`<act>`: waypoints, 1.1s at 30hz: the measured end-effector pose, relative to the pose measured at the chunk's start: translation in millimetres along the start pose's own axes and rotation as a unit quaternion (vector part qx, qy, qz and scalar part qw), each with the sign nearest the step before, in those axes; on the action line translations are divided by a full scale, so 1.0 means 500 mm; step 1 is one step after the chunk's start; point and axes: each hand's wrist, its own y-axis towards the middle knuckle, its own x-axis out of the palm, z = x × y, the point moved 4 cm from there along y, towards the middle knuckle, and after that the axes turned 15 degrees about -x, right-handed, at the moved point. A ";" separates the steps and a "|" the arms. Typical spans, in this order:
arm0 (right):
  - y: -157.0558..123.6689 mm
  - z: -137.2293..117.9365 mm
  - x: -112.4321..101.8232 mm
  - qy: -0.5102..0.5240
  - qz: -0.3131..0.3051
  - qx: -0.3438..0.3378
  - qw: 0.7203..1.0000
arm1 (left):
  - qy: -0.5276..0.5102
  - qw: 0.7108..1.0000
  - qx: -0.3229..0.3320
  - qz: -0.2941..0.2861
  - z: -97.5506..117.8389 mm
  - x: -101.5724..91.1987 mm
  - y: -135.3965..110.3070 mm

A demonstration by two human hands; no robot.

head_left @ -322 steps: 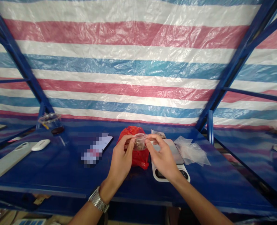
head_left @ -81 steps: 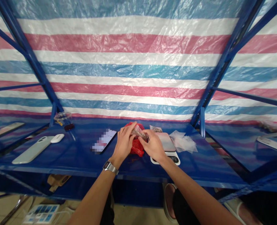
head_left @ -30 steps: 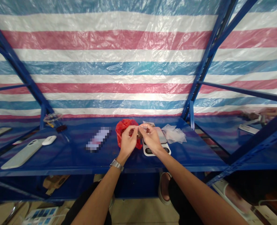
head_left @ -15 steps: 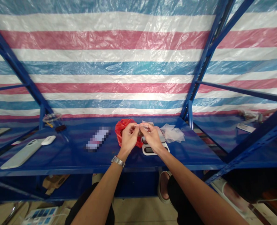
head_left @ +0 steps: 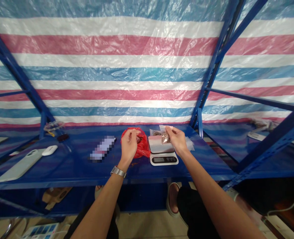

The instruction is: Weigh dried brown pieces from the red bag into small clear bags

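Observation:
My right hand (head_left: 178, 138) pinches the top of a small clear plastic bag (head_left: 165, 136) with brown bits inside. The bag hangs over the right part of the kitchen scale's (head_left: 159, 145) plate. To the left, my left hand (head_left: 129, 142) is curled with its fingertips together, over the open red plastic bag (head_left: 143, 147). Whatever lies between those fingertips is too small to make out. Another small clear bag (head_left: 157, 132) with brown contents lies behind the scale. Clear empty bags (head_left: 189, 143) lie partly hidden behind my right hand.
On the blue shelf (head_left: 82, 172) lie a blurred-out phone (head_left: 102, 148), a pale phone (head_left: 20, 166), a white earbud-like case (head_left: 49, 150) and a clear plastic cup (head_left: 56, 127). Blue metal posts (head_left: 211, 73) rise at both sides, with striped sheeting (head_left: 117, 76) behind.
My hands have parted. The right has moved right, carrying the small bag over the scale, and the left has shifted left over the red bag. The scale's plate and display are now uncovered.

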 end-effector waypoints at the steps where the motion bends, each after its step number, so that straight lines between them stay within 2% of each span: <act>1: 0.002 0.012 -0.009 -0.031 -0.009 0.002 0.999 | 0.009 1.000 -0.003 0.022 0.000 -0.011 0.002; 3: 0.002 0.031 -0.014 -0.125 -0.046 -0.021 0.991 | 0.055 0.997 0.004 0.062 0.002 -0.031 0.001; 6: -0.007 0.031 0.000 -0.290 -0.087 -0.129 0.944 | 0.189 0.974 0.033 0.117 0.009 -0.053 -0.004; 9: -0.017 0.007 0.012 -0.396 -0.063 -0.196 0.895 | 0.309 0.939 0.051 0.143 0.010 -0.066 -0.006; 13: -0.025 -0.040 0.030 -0.430 -0.042 -0.210 0.877 | 0.397 0.900 0.081 0.159 0.000 -0.075 0.002; 14: -0.027 -0.051 0.044 -0.429 -0.059 -0.215 0.876 | 0.411 0.893 0.084 0.165 -0.005 -0.079 0.005; 16: -0.031 -0.069 0.088 -0.425 -0.136 -0.232 0.864 | 0.428 0.881 0.081 0.182 -0.015 -0.088 0.014; 18: -0.032 -0.080 0.146 -0.427 -0.241 -0.254 0.833 | 0.442 0.874 0.069 0.191 -0.024 -0.097 0.023; 20: -0.017 -0.086 0.196 -0.439 -0.313 -0.266 0.799 | 0.455 0.870 0.058 0.182 -0.031 -0.101 0.030; 22: 0.021 -0.087 0.219 -0.462 -0.320 -0.258 0.786 | 0.460 0.870 0.051 0.171 -0.032 -0.101 0.033; 25: 0.107 -0.067 0.204 -0.525 -0.305 -0.202 0.768 | 0.447 0.877 0.042 0.171 -0.027 -0.099 0.033; 28: 0.175 -0.011 0.167 -0.532 -0.389 -0.096 0.746 | 0.426 0.887 0.048 0.173 -0.017 -0.096 0.034; 30: 0.197 0.022 0.150 -0.508 -0.429 -0.069 0.744 | 0.407 0.894 0.056 0.179 -0.011 -0.095 0.036; 33: 0.201 0.063 0.146 -0.465 -0.466 -0.065 0.750 | 0.380 0.904 0.063 0.187 -0.006 -0.096 0.037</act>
